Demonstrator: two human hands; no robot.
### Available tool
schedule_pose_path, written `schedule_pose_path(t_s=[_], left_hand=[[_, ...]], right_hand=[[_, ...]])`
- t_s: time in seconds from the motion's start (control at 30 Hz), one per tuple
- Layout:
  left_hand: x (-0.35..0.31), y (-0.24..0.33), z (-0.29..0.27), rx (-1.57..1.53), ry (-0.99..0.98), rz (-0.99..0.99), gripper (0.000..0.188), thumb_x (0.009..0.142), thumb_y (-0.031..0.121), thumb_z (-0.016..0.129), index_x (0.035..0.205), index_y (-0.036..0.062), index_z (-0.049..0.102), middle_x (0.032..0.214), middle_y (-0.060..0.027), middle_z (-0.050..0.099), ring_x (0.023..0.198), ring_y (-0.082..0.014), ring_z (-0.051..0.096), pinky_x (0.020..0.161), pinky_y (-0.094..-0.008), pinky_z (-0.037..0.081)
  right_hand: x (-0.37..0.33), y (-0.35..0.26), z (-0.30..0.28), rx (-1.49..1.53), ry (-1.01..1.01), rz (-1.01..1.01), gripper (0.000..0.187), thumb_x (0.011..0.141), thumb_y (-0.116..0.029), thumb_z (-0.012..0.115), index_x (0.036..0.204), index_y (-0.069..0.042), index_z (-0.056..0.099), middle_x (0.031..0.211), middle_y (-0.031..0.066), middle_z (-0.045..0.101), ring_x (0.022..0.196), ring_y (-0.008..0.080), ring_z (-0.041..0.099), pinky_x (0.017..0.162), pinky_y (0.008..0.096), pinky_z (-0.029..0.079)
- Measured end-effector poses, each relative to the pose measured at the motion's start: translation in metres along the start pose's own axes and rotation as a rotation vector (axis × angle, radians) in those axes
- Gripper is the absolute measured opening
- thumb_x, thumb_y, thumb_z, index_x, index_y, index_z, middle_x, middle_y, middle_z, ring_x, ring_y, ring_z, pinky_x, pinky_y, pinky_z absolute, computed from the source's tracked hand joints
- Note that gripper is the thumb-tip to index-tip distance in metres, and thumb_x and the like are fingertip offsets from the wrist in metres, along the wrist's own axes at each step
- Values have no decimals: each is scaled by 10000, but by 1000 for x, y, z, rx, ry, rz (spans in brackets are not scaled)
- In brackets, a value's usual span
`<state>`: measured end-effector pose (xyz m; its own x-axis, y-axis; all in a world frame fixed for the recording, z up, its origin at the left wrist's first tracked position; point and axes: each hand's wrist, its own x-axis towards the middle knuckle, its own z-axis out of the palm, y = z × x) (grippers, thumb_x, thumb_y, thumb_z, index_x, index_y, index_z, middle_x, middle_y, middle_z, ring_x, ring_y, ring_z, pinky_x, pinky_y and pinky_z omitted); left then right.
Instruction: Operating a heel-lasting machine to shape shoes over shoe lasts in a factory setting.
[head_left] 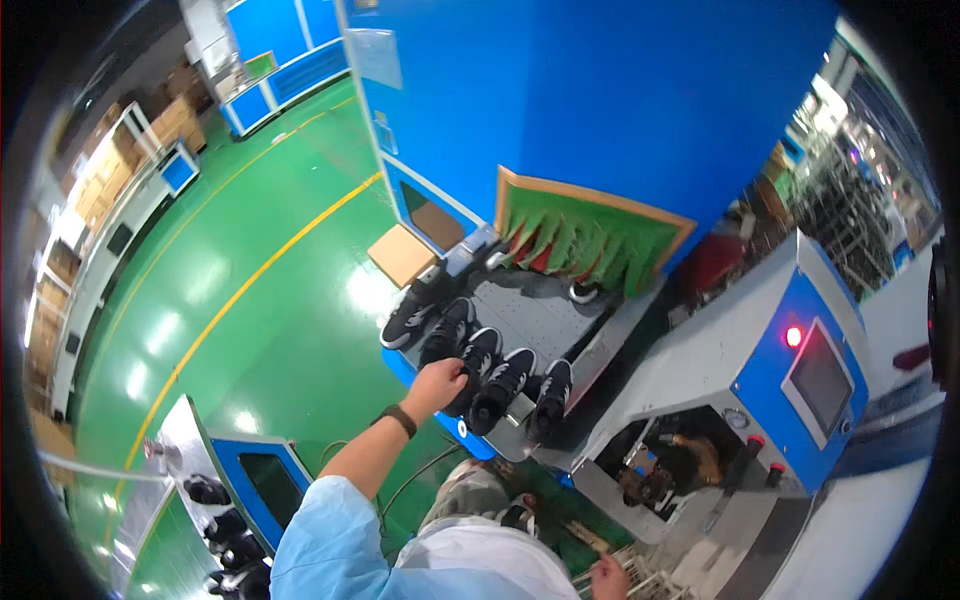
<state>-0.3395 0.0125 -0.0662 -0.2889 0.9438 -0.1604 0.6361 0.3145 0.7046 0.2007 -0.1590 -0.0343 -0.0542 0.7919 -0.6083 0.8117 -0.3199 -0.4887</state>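
Note:
My left hand (440, 386), with a dark band at the wrist, reaches to the near end of a row of black sneakers with white soles and pale side marks. Its fingers are curled closed at the heel end of one black sneaker (480, 352); the fingertips are partly hidden against the dark shoe. Just right of it stand another sneaker (510, 377) and a further one (555, 391). To the left are a sneaker (450, 325) and one at the end (405, 318). My right hand (608, 578) hangs low at the bottom edge, its fingers mostly hidden.
The shoes stand on a grey conveyor bed (545, 310) leading to green strip curtains (590, 240) in a tall blue machine (600, 90). On the right is a machine with a screen (820, 383) and red light. Dark shoes (230, 535) sit on a rack at lower left.

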Motion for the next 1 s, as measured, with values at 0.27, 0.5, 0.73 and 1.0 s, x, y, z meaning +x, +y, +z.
schedule_pose_path(t_s=[0.27,0.5,0.73,1.0], left_hand=[[179,-9,50,126,23,2,337,834,245,717,1032,-20,649,994,-253,692,986,-441,665,830,-507,542],[236,3,-28,341,776,-91,580,808,243,764,1269,-33,547,1272,-256,585,1264,-414,509,1068,-478,420],[169,-150,-33,-100,323,-225,857,681,252,885,1401,6,490,1297,-213,626,1204,-343,612,1054,-430,467],[166,-104,-47,18,543,-291,658,669,332,882,1178,-13,647,1018,-223,738,967,-408,710,854,-451,553]], right_hand=[[40,96,51,128,74,125,413,1017,-337,594,1324,-67,639,1137,229,645,932,403,629,834,538,514],[84,53,31,-61,41,133,442,977,-333,631,1331,-69,633,1116,199,680,960,375,659,856,493,529],[134,-11,14,-208,0,99,479,937,-329,667,1338,-72,626,1094,170,715,988,346,689,878,448,543],[113,-120,-11,210,88,56,440,906,-261,709,1267,-15,652,992,143,756,905,295,735,811,386,574]])
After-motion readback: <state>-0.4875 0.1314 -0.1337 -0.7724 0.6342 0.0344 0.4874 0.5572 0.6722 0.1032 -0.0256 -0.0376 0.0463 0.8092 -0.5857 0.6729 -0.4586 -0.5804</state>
